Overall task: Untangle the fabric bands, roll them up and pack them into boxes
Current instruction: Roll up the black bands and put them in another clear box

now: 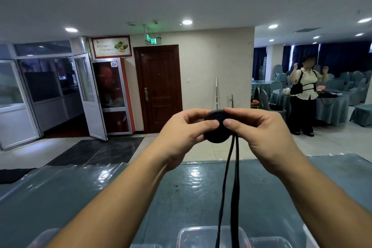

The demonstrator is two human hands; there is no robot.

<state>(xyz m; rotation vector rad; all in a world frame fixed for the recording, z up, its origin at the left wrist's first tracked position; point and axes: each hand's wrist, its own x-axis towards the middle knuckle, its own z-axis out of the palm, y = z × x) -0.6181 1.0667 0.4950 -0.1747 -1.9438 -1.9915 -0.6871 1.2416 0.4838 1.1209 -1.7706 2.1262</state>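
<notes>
A flat black coiled roll of fabric band [217, 127] is being held up in the air, above the grey-blue plastic-covered desk [181, 187]. For a neat roll, the two loose black tails [231, 177] hanging below the coil should be kept taut and flat while being wound on. The coil is being pinched on its left by the left hand [187, 133] and on its right by the right hand [259, 133], each grip pressed together, thumb on the face. Clear plastic boxes [211, 236] are standing below the coil, at the desk's near edge.
</notes>
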